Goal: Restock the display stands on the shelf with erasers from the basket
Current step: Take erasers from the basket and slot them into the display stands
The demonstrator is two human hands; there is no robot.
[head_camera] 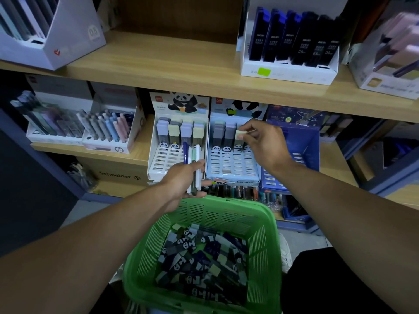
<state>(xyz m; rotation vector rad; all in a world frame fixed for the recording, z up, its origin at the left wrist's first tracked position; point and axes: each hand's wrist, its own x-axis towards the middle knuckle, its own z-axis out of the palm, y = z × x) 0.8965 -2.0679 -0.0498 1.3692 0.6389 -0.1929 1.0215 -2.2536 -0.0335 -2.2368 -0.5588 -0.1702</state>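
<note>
A green basket [267, 225] in front of me holds several panda-sleeved erasers [199, 257]. Two panda display stands sit side by side on the lower shelf: a white one [167, 159] on the left and a pale blue one [235, 164] on the right, each with erasers in its back rows and bare slots in front. My right hand [265, 141] pinches a pale eraser [239, 134] over the back rows of the blue stand. My left hand [183, 180] grips a bunch of several erasers [195, 164] in front of the white stand.
A dark blue display stand [301, 152] sits right of the blue one. Pen displays [106, 130] stand to the left on the same shelf. The upper shelf carries a white tray of dark lead boxes [292, 41]. A Schneider carton [118, 175] and packaged pens [244, 192] lie below.
</note>
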